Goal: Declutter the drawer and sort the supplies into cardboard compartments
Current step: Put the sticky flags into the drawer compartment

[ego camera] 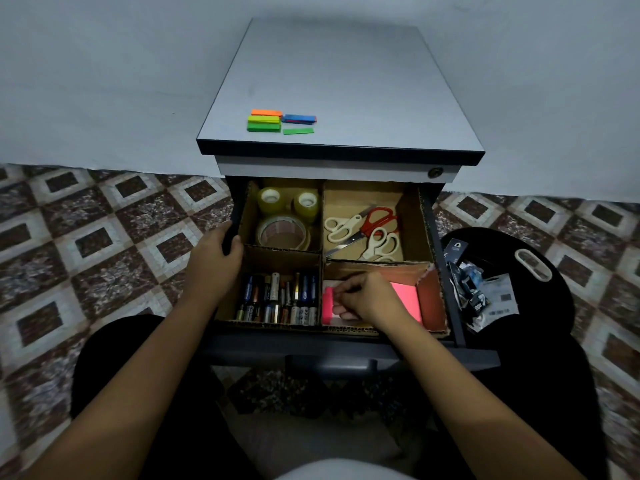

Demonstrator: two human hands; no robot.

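Pinching a pink notepad [327, 299], the right hand [365, 299] sits in the front-right cardboard compartment [433, 301] of the drawer [346, 353]. The left hand [214, 259] curls round that drawer's left wall, just beside the batteries [280, 299].

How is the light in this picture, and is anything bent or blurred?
Head view: dim, bluish light overall; the pink notes look brightest, almost glowing; the wide lens bows the wall base; the batteries look fairly sharp.
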